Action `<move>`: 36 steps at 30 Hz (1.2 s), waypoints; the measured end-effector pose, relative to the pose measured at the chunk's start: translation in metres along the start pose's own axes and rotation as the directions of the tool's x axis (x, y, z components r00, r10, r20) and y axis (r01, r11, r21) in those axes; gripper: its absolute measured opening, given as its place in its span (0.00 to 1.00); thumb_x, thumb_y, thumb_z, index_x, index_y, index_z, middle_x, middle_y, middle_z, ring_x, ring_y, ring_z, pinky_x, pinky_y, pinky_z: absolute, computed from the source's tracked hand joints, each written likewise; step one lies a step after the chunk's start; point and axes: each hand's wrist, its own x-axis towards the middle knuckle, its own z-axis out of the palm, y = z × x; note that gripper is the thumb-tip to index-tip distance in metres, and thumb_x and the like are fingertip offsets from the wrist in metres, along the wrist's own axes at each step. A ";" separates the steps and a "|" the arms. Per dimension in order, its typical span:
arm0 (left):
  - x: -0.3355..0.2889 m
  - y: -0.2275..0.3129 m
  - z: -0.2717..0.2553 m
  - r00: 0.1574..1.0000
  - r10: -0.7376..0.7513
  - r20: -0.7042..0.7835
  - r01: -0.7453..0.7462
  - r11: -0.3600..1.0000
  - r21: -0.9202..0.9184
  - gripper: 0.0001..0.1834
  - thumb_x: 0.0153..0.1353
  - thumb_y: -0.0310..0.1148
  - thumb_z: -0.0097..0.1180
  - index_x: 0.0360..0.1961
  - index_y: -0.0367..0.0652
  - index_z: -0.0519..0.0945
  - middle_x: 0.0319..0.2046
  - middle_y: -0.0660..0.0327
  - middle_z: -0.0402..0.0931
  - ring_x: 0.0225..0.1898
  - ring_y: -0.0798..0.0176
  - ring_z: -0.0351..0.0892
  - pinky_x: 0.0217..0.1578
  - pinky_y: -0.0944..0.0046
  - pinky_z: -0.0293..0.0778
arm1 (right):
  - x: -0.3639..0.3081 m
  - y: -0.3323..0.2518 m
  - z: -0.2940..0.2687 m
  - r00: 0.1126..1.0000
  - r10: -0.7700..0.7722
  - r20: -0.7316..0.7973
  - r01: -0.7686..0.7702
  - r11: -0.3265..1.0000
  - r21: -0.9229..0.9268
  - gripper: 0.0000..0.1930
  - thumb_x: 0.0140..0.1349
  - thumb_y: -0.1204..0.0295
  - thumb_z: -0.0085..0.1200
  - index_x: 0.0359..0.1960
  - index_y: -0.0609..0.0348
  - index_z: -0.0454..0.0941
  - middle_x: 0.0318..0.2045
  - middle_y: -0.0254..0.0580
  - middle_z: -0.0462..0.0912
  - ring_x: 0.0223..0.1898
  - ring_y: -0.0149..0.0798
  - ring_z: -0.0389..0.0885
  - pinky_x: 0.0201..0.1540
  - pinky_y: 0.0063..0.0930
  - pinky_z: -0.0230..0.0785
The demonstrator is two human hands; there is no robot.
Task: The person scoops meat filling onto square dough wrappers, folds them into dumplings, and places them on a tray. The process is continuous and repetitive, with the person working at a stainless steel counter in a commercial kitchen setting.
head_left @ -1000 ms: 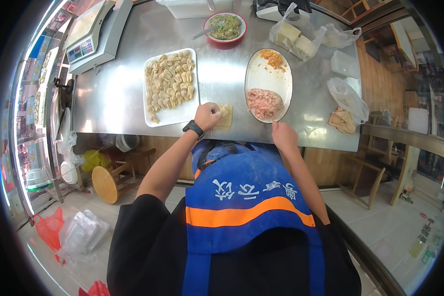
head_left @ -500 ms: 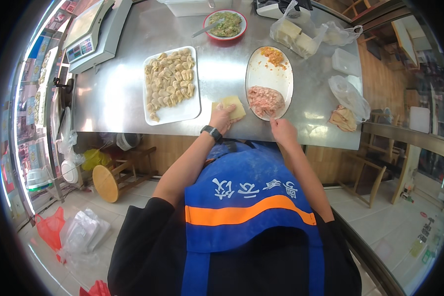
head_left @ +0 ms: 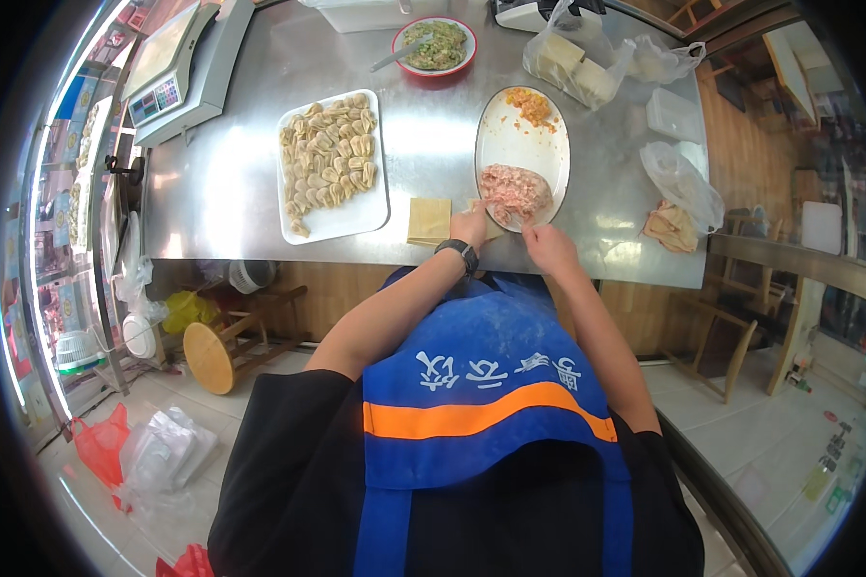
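Note:
My left hand (head_left: 469, 227) is at the near rim of an oval white plate (head_left: 520, 144), closed on a pale yellow dough wrapper (head_left: 493, 231) that shows beside the fingers. A mound of pink minced meat (head_left: 516, 192) lies on the plate's near half, with orange bits (head_left: 532, 108) at its far end. At the near edge of the meat my right hand (head_left: 550, 250) is closed around something thin, mostly hidden by the fingers. A stack of square wrappers (head_left: 429, 220) rests left of my left hand. Farther left, a white tray (head_left: 346, 227) holds several rows of folded dumplings (head_left: 329, 159).
A red-rimmed bowl (head_left: 437, 77) of green filling with a spoon stands at the back. Bagged pale blocks (head_left: 573, 69), a clear container (head_left: 674, 115), a plastic bag (head_left: 681, 188) and a tan cloth (head_left: 671, 228) lie right. A scale (head_left: 171, 85) stands far left.
My left hand has moved right from the wrapper stack to the plate with a wrapper, uncovering the stack. My right hand stays by the meat.

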 end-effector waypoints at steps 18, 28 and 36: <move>0.002 0.007 -0.042 0.962 -0.068 0.265 0.181 0.885 -0.428 0.22 0.73 0.44 0.33 0.49 0.36 0.71 0.39 0.55 0.74 0.41 0.59 0.74 0.46 0.53 0.73 | -0.032 -0.054 0.014 0.988 -0.144 -0.063 0.154 0.962 0.223 0.19 0.64 0.56 0.49 0.31 0.60 0.82 0.20 0.50 0.79 0.22 0.48 0.78 0.27 0.38 0.67; -0.013 0.043 -0.045 0.926 0.060 0.374 0.043 0.964 -0.261 0.14 0.69 0.38 0.46 0.45 0.37 0.74 0.38 0.60 0.75 0.40 0.65 0.76 0.43 0.61 0.74 | -0.024 -0.042 0.010 0.994 -0.101 0.037 0.046 0.708 0.705 0.20 0.66 0.57 0.50 0.28 0.62 0.82 0.13 0.26 0.67 0.17 0.21 0.61 0.20 0.22 0.53; -0.027 0.056 -0.028 0.920 0.109 0.378 -0.048 0.985 -0.169 0.11 0.66 0.34 0.52 0.41 0.36 0.75 0.32 0.64 0.74 0.33 0.69 0.75 0.35 0.66 0.74 | -0.014 -0.036 0.024 0.996 0.071 -0.053 -0.011 0.696 0.718 0.23 0.65 0.55 0.48 0.27 0.64 0.82 0.16 0.42 0.77 0.21 0.35 0.75 0.28 0.31 0.66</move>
